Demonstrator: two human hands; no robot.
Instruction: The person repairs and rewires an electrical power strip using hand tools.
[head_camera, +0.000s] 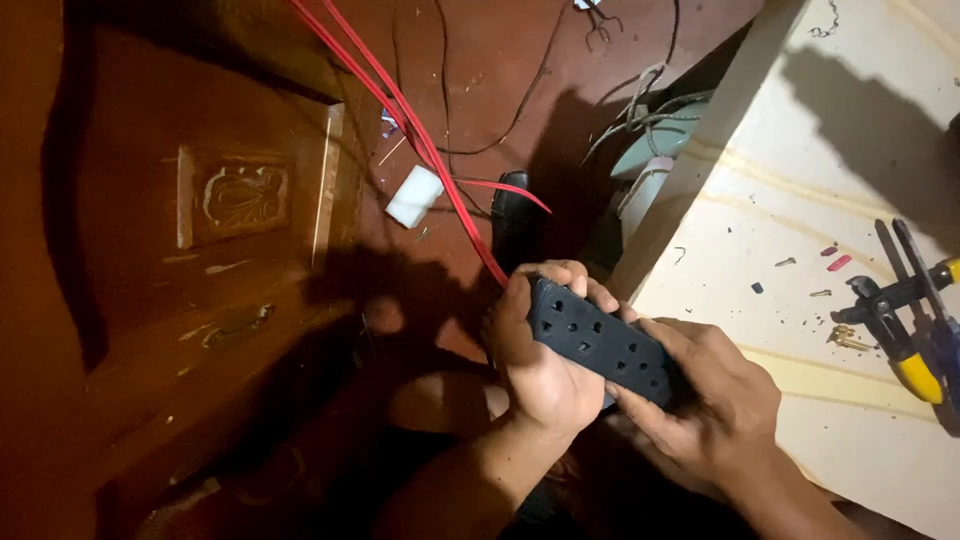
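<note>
A dark blue power strip (598, 338) with several socket holes lies across both my hands at the lower middle of the head view. My left hand (540, 360) wraps its left end, fingers curled over the top edge. Its right end sits under the thumb of my right hand (705, 395). A red wire (430, 150) runs from the top of the view down to the strip's left end.
A carved brown wooden panel (235, 200) fills the left. On the red floor lie a small white block (413, 196), thin black wires (520, 100) and a grey bundle (650, 110). A cream surface (800, 190) at right holds yellow-handled pliers (900, 340) and small scraps.
</note>
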